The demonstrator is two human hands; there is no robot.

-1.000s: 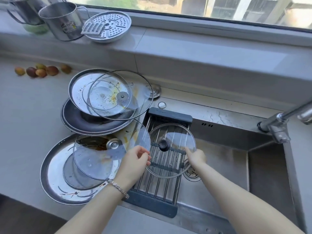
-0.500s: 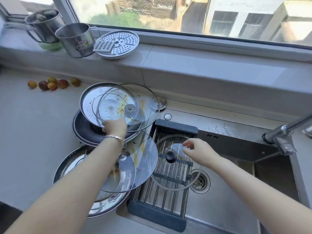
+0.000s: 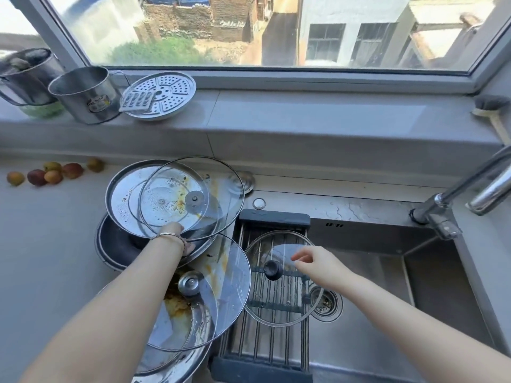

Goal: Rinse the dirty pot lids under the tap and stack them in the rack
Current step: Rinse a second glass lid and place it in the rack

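Two hands out over counter and sink, both reaching away from the camera. Left hand (image 3: 177, 239) at the near rim of the upper stack at 11 o'clock, fingers curled on the edge of a stained glass lid (image 3: 210, 189) lying across a steel lid (image 3: 124, 194), both resting on a dark pan (image 3: 116, 244); thumb hidden, so grip depth not clear. Right hand (image 3: 315, 265) hovering above a clear glass lid with a black knob (image 3: 282, 294), fingers loosely spread and pinching nothing, apart from the glass. Lid lying flat on the drying rack (image 3: 273, 219) that spans the left side of the sink (image 3: 373, 341), its right edge overhanging the drain (image 3: 325, 301). Second stack of dirty lids (image 3: 229, 286) at 7 o'clock, its rim just overlapping the rack's left edge and nearly meeting the clean lid. Open basin to the right at 4 o'clock; tap (image 3: 453, 200) jutting in at 2 o'clock. Bare rack bars free toward the near edge. Bare counter at 9 o'clock, small fruits (image 3: 52, 172) along the wall.
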